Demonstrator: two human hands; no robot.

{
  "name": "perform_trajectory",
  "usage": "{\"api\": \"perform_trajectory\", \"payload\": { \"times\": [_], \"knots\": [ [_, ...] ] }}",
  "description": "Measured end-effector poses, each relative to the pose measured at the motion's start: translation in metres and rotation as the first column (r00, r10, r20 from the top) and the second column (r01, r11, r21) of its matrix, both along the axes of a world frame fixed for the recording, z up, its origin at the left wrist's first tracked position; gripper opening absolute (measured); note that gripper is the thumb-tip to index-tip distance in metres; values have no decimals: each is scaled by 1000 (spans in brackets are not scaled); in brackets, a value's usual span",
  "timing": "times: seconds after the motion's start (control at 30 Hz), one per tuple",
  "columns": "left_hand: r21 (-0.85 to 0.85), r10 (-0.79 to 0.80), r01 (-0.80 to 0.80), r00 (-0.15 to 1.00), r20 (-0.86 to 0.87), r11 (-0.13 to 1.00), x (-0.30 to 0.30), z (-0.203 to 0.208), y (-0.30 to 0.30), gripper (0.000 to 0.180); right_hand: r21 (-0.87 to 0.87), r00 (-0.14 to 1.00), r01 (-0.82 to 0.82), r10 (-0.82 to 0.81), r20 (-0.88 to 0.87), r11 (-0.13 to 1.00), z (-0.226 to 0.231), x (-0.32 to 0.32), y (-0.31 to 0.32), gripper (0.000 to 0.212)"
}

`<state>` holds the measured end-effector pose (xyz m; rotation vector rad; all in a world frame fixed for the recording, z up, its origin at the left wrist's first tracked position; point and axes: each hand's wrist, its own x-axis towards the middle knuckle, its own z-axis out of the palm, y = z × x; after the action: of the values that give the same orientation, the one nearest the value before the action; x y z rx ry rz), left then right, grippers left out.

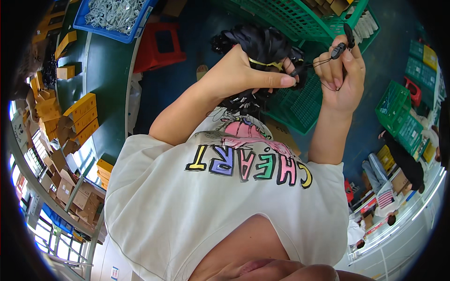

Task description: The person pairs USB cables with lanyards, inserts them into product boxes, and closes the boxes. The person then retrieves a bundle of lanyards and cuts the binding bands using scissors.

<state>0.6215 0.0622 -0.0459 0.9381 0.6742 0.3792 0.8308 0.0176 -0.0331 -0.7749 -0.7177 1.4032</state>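
Note:
My left hand (248, 75) is closed around a thick bundle of black straps (265, 42), which look like lanyards. A yellow tie (265, 63) runs round the bundle beside my fingers. Dark loops and small pale-tipped ends hang below that hand. To the right, my right hand (344, 75) is raised, pinching a small black buckle (337, 50) between thumb and fingers. Thin black cords stretch from the buckle toward a dark end piece at my left thumb. What lies inside my left palm is hidden.
A green plastic crate (295, 105) stands below my hands, with another green crate (290, 18) holding boxes beyond. A red stool (161, 47) is at the left. The green table (110, 89) bears a blue bin (115, 18) and yellow boxes (84, 119). Other people appear far right.

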Motion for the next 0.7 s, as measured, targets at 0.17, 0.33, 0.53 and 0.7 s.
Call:
{"api": "perform_trajectory", "payload": {
  "times": [0.17, 0.33, 0.53, 0.7],
  "knots": [
    [-16, 45, -45, 998, 46, 999, -1, 0, -1, 20, 16, 1000, 24, -24, -14, 1000, -1, 6, -4, 23],
    [-76, 109, -102, 989, 96, 992, 2, -4, -7, 22, 33, 999, 31, -32, 19, 999, -1, 7, -6, 23],
    [-200, 180, -154, 976, 119, 968, 7, -13, -6, 24, 64, 994, -41, 34, 108, 997, 1, -3, -18, 20],
    [-255, 281, -235, 946, 162, 938, 11, -2, -9, 25, 72, 987, -110, 100, 129, 991, -2, -4, -25, 21]
  ]
}}
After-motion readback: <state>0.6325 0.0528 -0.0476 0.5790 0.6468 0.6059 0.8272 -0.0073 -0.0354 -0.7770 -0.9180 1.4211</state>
